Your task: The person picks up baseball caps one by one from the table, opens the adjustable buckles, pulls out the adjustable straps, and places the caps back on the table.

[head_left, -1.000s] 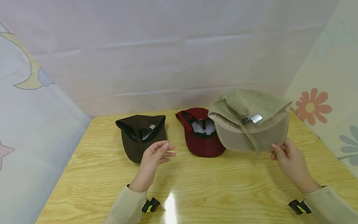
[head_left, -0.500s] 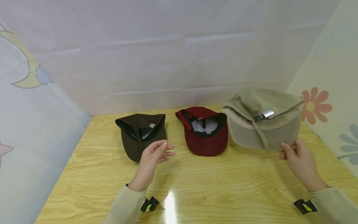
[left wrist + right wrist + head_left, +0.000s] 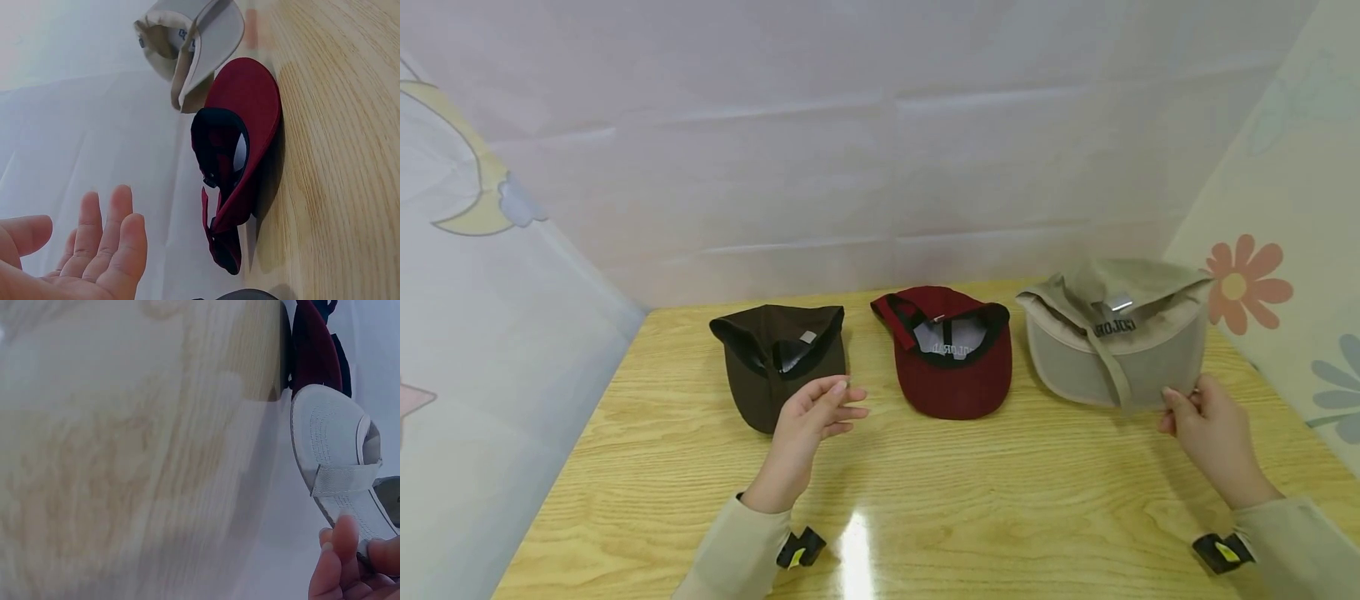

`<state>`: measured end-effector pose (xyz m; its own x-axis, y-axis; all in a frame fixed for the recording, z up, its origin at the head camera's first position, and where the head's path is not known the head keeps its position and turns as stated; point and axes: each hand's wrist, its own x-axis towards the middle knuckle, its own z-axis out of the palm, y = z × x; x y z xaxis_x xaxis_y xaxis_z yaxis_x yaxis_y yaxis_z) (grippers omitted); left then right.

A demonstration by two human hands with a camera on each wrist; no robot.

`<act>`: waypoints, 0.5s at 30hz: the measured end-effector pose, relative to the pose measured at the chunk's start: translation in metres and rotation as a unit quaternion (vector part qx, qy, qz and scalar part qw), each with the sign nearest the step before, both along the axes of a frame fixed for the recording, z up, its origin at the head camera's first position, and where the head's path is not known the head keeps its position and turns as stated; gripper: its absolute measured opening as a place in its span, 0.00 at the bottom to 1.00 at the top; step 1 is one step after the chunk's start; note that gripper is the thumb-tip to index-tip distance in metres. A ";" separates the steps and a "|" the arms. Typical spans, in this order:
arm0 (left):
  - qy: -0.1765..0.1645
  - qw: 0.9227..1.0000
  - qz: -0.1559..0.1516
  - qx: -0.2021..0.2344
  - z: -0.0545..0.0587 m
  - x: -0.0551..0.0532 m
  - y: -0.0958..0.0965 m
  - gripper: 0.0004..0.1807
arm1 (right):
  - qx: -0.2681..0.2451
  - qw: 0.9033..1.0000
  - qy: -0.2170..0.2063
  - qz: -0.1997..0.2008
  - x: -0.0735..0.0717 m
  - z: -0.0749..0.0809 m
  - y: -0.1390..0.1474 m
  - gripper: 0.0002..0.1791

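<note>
A beige cap [image 3: 1120,367], its underside and strap facing me, is at the right of the table. My right hand [image 3: 1213,437] pinches the edge of its brim between thumb and fingers, as the right wrist view also shows at the brim [image 3: 325,425]. To its left lies a dark red cap [image 3: 955,379] with its hollow side showing. A dark brown cap [image 3: 760,342] lies farther left. My left hand [image 3: 812,425] hovers in front of the brown cap, fingers extended and holding nothing; the left wrist view shows its loose fingers [image 3: 103,250].
The caps are on a light wood table [image 3: 940,517]. A pale backdrop [image 3: 880,167] stands behind it. Side panels with a moon [image 3: 482,208] and a red flower [image 3: 1232,286] flank the table.
My right hand has carried the beige cap to the right, away from over the red cap, then slightly lower. The red cap now shows fully. My left hand has barely moved.
</note>
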<state>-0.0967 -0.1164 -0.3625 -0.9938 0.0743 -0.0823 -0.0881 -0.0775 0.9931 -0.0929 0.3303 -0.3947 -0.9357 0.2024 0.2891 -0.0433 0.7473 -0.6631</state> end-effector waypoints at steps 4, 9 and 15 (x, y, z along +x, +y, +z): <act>-0.005 1.000 0.001 -0.001 -0.001 -0.001 0.000 0.19 | 0.003 1.000 -0.015 0.001 -0.003 -0.004 0.004 0.10; -0.010 1.000 0.005 -0.001 -0.002 -0.001 0.000 0.19 | 0.010 0.999 -0.036 0.005 -0.008 -0.008 0.008 0.11; -0.007 1.000 0.006 -0.001 -0.003 -0.001 -0.001 0.18 | -0.005 0.998 -0.066 0.015 -0.013 -0.011 0.011 0.13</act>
